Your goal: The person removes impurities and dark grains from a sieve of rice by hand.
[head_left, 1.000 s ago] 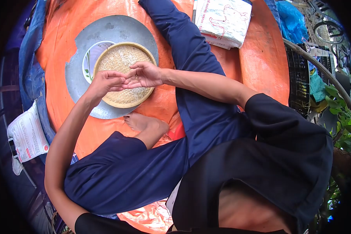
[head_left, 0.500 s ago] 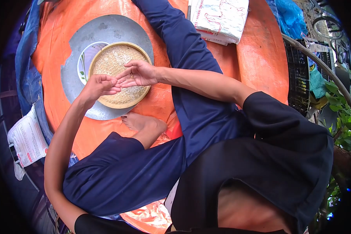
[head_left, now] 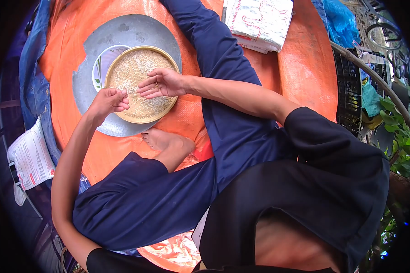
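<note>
A round woven basket (head_left: 108, 77) with a pale rim holds a layer of light, husked-looking grain (head_left: 143, 63). Above its right part, my right hand (head_left: 163, 84) is held palm up with the fingers stretched out. A few tiny specks seem to lie in that palm, too small to make out. At the basket's lower left edge, my left hand (head_left: 109, 101) has thumb and fingers pinched together. Whatever sits at its fingertips is too small to name. The two hands are apart.
The basket rests over a white bowl with a leaf pattern (head_left: 98, 68), on a grey metal tray (head_left: 89, 48). An orange tarp (head_left: 300, 68) lies underneath. My bare foot (head_left: 157, 139) is beside the tray. Printed sacks (head_left: 259, 22) and a black crate (head_left: 346, 86) stand rightward.
My left hand has drawn away to the left from my right hand's fingertips, where the two were touching. My right hand stays palm up over the basket.
</note>
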{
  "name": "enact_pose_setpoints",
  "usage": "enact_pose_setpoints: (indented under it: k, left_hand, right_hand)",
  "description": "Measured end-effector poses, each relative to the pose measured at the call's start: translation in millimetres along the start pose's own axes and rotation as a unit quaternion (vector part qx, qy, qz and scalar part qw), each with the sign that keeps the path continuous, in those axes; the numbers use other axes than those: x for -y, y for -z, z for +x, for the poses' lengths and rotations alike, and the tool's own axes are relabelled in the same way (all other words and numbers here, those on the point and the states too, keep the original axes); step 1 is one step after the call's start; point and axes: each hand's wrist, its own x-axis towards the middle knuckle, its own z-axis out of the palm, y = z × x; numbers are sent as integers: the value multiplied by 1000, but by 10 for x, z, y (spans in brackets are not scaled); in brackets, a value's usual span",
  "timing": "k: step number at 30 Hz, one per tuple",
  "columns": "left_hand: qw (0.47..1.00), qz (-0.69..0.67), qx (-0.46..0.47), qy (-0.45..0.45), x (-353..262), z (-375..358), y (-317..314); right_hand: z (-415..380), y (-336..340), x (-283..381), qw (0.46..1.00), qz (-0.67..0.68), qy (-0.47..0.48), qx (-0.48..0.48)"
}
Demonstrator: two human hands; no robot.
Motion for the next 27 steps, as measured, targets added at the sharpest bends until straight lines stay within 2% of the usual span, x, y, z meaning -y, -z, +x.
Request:
enact_pose_setpoints:
  k: [11,17,27]
  left_hand:
    - [999,35,-3,-24,-103,22,-176]
    - [990,111,12,-85,-226,67,-461]
    - [989,131,-3,-75,-232,161,-457]
  right_hand:
    - [-48,-79,2,998,30,-31,43]
    - [-54,-91,-36,998,23,-41,44]
    - [-50,-98,-32,997,47,-32,51]
